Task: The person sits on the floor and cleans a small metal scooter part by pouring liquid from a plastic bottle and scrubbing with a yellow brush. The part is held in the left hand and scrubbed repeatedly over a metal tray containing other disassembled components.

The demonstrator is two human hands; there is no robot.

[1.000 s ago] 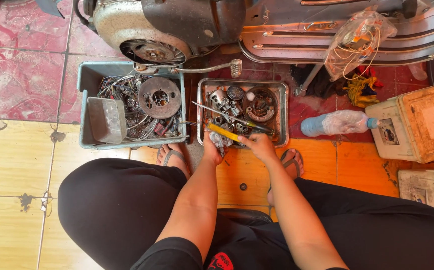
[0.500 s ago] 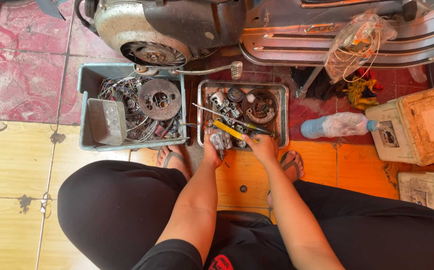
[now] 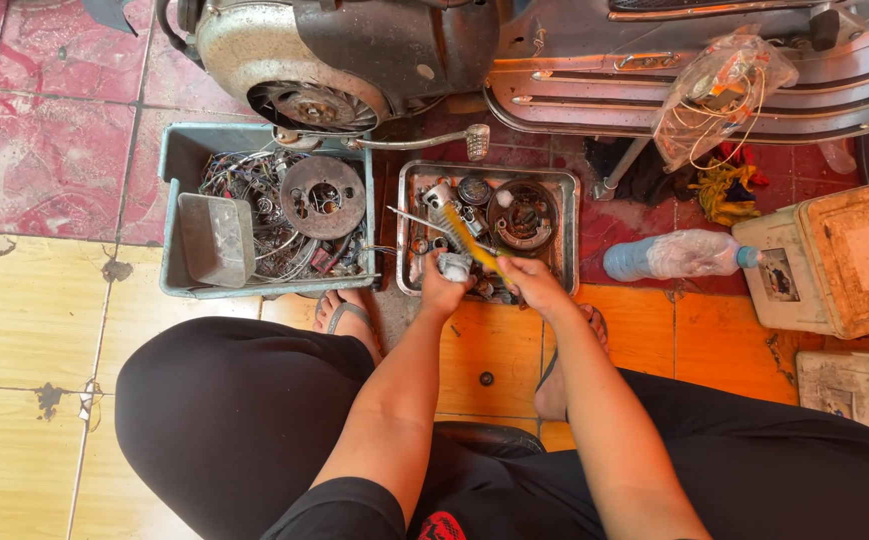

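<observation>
Far left: floor (image 3: 24, 330) of glossy yellow tiles, cracked and stained, turning to mottled red tiles further up.

Grey plastic bin (image 3: 176, 160), rectangular, scuffed. Inside: tangle of thin wires, a round rusty disc (image 3: 322, 196) with holes, and a small dull metal box (image 3: 215, 238) tilted against the near wall.

Above the bin: scooter (image 3: 354, 50) engine side, rounded grimy metal cover, finned wheel showing under it. A chrome lever with a ribbed end pokes out to the right.

Centre: shallow steel tray (image 3: 564, 215), rectangular, oily, packed with small greasy metal parts and a round drum-shaped piece (image 3: 520, 214).

Left hand (image 3: 442, 290) at the tray's near edge, fingers curled tight around a small grey metal part (image 3: 453, 265), held just above the tray's near-left corner. Exact shape of the part can't be made out.

Right hand (image 3: 532, 280) just beside it, fingers closed on the handle of a yellow brush (image 3: 466, 238). Brush is slim, angled up-left over the tray, its head lying close to the part; contact not clear.

Feet in flip-flops either side of the hands, black trousers below.

Right: clear plastic bottle (image 3: 679, 252) lying on its side, blue cap. Crumpled clear bag (image 3: 719, 85) with wires hangs off the scooter, yellow rag (image 3: 724, 185) under it. Far right: worn cream boxy can (image 3: 834, 255), rust-stained.
</observation>
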